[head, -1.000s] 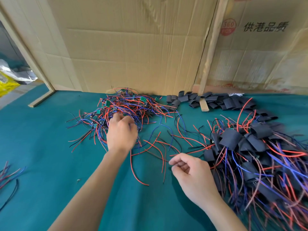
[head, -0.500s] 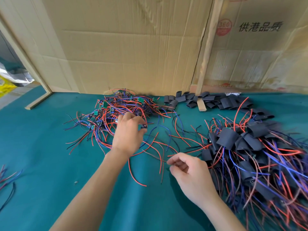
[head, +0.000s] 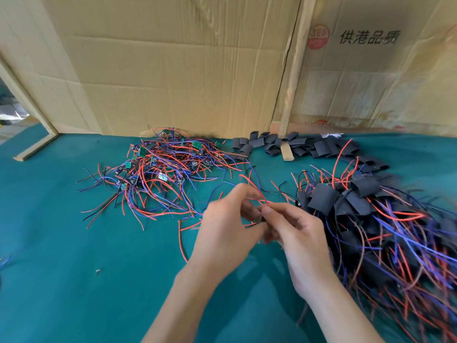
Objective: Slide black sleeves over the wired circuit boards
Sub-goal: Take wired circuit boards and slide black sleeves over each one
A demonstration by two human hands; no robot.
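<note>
A tangled pile of small green circuit boards with red, blue and black wires (head: 158, 169) lies at the back left of the teal table. Loose black sleeves (head: 304, 144) lie in a row along the cardboard wall. A heap of sleeved boards with wires (head: 371, 219) fills the right side. My left hand (head: 227, 231) and my right hand (head: 294, 233) meet at the table's middle. Both pinch one wired board (head: 262, 219), mostly hidden between the fingers, its red wires (head: 254, 191) sticking up. A sleeve between the fingers cannot be made out.
Cardboard sheets (head: 185, 70) wall off the back, with a wooden strip (head: 289, 134) leaning against them. A wooden bar (head: 34, 147) lies at the back left. A few stray wires (head: 5, 261) show at the left edge. Teal cloth (head: 74, 280) covers the table.
My left hand lifted one wired board out of the left pile and carried it right. My right hand rose from the table to meet it, and both now hold the board.
</note>
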